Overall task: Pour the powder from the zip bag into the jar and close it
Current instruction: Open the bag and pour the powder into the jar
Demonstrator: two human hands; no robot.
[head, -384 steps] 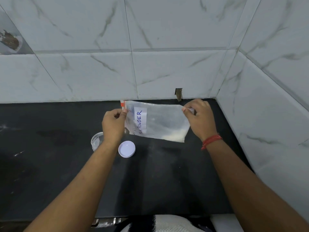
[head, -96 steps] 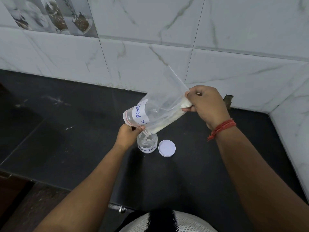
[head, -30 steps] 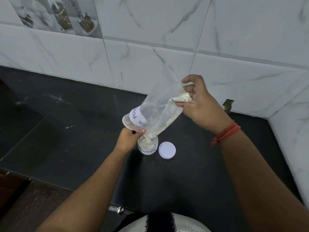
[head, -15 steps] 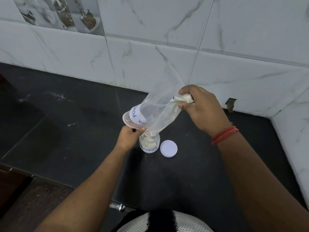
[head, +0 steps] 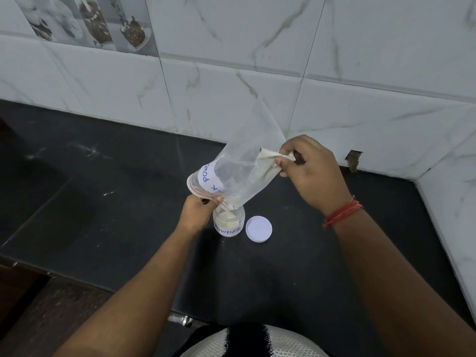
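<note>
The clear zip bag (head: 242, 173), labelled in blue, tilts mouth-down over the open jar (head: 229, 222) on the black counter (head: 128, 202). The left hand (head: 197, 211) pinches its red zip edge; the right hand (head: 311, 173) pinches its raised bottom corner. Pale powder (head: 226, 220) half-fills the jar beside its white lid (head: 258, 228).

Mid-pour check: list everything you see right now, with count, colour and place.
zip bag: one, clear with a red zip and white label, tilted mouth-down over the jar
powder: off-white, some in the bag, some in the jar
jar: one, clear with a white label, open, on the counter
lid: one, white, on the counter to the right of the jar
counter: one, black
wall tiles: white marbled, behind and to the right of the counter
left hand: pinches the bag's mouth at the jar
right hand: pinches the bag's raised bottom; red thread on the wrist
</note>
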